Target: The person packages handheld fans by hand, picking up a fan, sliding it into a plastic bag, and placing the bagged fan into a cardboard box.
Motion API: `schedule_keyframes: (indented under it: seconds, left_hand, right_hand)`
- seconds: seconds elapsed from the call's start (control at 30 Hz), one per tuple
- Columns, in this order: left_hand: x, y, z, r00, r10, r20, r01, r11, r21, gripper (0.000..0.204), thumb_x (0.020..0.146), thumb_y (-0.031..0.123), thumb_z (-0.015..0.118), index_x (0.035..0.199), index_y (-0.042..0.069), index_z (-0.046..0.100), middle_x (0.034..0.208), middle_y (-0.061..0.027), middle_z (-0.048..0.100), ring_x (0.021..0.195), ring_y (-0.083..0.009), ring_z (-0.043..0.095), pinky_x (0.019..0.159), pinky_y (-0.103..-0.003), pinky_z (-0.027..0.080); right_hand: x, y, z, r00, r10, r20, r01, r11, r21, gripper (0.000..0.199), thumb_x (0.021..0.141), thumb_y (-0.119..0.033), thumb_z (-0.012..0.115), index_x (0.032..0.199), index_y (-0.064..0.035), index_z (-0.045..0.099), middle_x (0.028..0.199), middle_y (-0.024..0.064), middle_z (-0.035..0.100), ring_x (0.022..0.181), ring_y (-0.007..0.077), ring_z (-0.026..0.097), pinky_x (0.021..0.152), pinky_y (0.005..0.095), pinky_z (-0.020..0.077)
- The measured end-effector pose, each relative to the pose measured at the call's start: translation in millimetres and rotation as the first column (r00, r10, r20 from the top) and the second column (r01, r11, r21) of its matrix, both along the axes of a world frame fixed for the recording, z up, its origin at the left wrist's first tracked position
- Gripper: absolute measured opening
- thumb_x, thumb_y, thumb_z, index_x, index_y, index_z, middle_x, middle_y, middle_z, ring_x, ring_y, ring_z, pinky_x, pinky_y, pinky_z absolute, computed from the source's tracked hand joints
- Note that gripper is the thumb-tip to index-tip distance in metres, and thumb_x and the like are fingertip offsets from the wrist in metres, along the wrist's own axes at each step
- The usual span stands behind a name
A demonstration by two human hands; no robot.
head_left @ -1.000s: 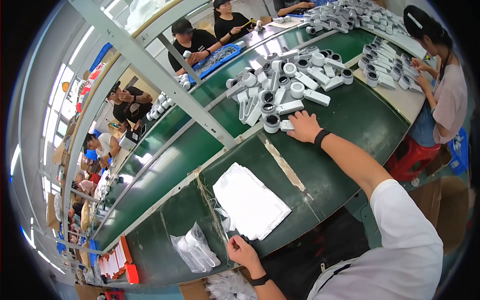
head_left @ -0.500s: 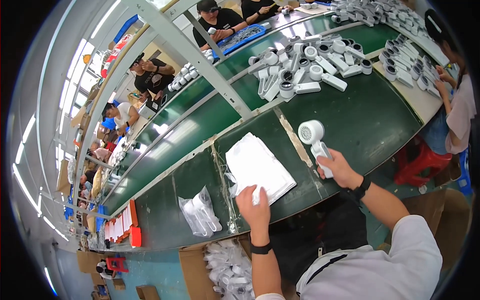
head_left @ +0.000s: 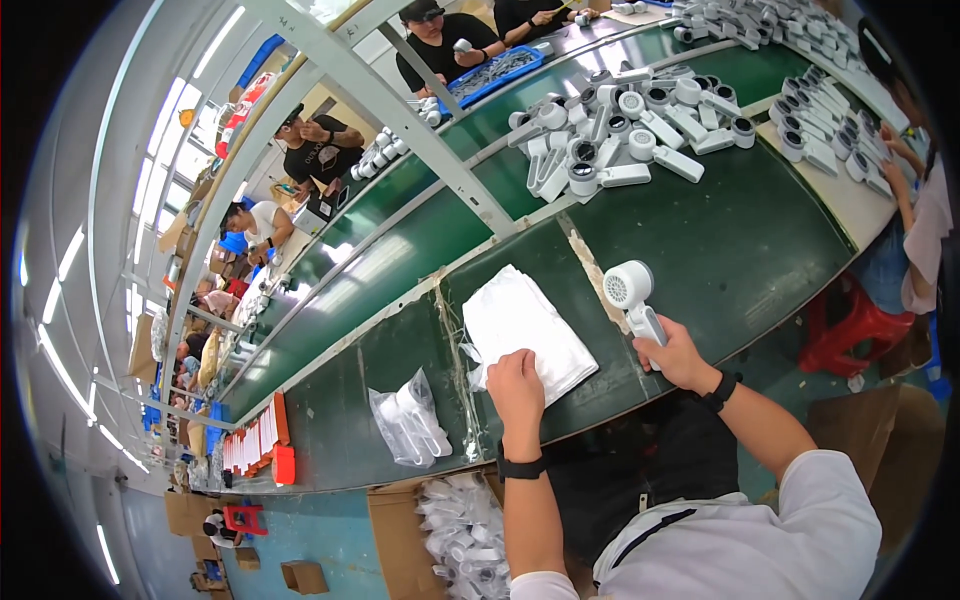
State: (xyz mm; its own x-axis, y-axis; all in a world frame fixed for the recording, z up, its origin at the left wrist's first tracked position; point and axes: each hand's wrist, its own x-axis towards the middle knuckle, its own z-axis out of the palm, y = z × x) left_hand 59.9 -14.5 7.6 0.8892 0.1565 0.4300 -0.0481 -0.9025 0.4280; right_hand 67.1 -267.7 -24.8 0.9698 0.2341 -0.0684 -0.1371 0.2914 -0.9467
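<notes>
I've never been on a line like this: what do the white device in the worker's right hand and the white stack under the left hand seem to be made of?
The handheld device looks like moulded plastic: smooth matte white shell, round head with a grille, rigid handle in the right hand. The stack of bags under the left hand looks like thin translucent plastic film, glossy and crinkled at the edges, though soft foam sheet is possible.

A heap of white and grey hairdryers lies on the green worktop toward one o'clock, with more rows of them at two o'clock. Two bagged dryers rest at seven o'clock, and a cardboard box of bagged ones stands below at six. A red stool sits at three o'clock. Seated people in dark shirts work across the worktop at twelve, beside a blue tray.
</notes>
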Motion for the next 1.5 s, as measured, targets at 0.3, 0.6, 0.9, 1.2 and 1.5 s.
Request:
schedule_keyframes:
  seconds: [0.3,0.6,0.9,1.2,1.5]
  left_hand:
    - [-38,-40,27,0.997,-0.065,-0.029,0.012,0.553,-0.833,0.018,0.093,0.011,0.06,0.097,-0.006,0.065,0.077,-0.0061,0.065,0.068,-0.0101,0.058,0.063,-0.022,0.044]
    - [-63,-71,7,0.991,-0.13,0.03,0.076,0.369,-0.926,0.019,0.094,0.012,0.06,0.1,-0.006,0.063,0.081,-0.0059,0.066,0.07,-0.0112,0.06,0.066,-0.024,0.048]
    - [-67,-62,23,0.979,-0.204,0.005,-0.014,-0.093,-0.996,0.02,0.099,0.023,0.053,0.094,0.003,0.056,0.077,0.0008,0.057,0.059,-0.0075,0.049,0.051,-0.023,0.042]
    - [-58,-72,9,0.997,-0.043,0.06,0.073,0.435,-0.897,0.019,0.098,0.019,0.054,0.091,0.001,0.056,0.065,0.0049,0.048,0.053,-0.002,0.039,0.046,-0.018,0.029]
    - [-51,-80,22,0.993,-0.111,0.039,0.089,0.497,-0.863,0.021,0.096,0.019,0.059,0.095,-0.002,0.06,0.074,0.0033,0.055,0.059,-0.0021,0.043,0.052,-0.018,0.034]
  right_hand:
    - [-9,2,-3,0.999,-0.01,0.049,0.014,0.996,-0.083,0.028,0.084,-0.009,0.067,0.108,-0.0029,0.053,0.082,0.0007,0.058,0.068,0.0084,0.056,0.061,0.0253,0.0468]
    - [-50,44,34,0.983,-0.024,0.185,0.06,0.98,-0.192,0.048,0.077,-0.01,0.074,0.117,-0.0013,0.049,0.093,0.002,0.061,0.08,0.0097,0.057,0.074,0.0279,0.048]
    - [-45,40,41,0.978,-0.111,0.175,0.149,0.963,-0.224,0.043,0.078,-0.006,0.067,0.116,0.0015,0.049,0.086,0.0013,0.06,0.078,0.0079,0.056,0.071,0.0269,0.0471]
    - [-46,20,65,0.963,-0.114,0.245,0.182,0.945,-0.272,0.041,0.079,-0.008,0.067,0.115,0.0011,0.05,0.086,0.0023,0.062,0.077,0.0083,0.057,0.069,0.0267,0.0474]
    - [-41,-79,90,0.643,0.656,0.395,-0.461,0.744,-0.484,0.059,0.08,-0.015,0.073,0.131,-0.0026,0.047,0.097,0.0131,0.068,0.085,0.0198,0.065,0.074,0.031,0.0497]
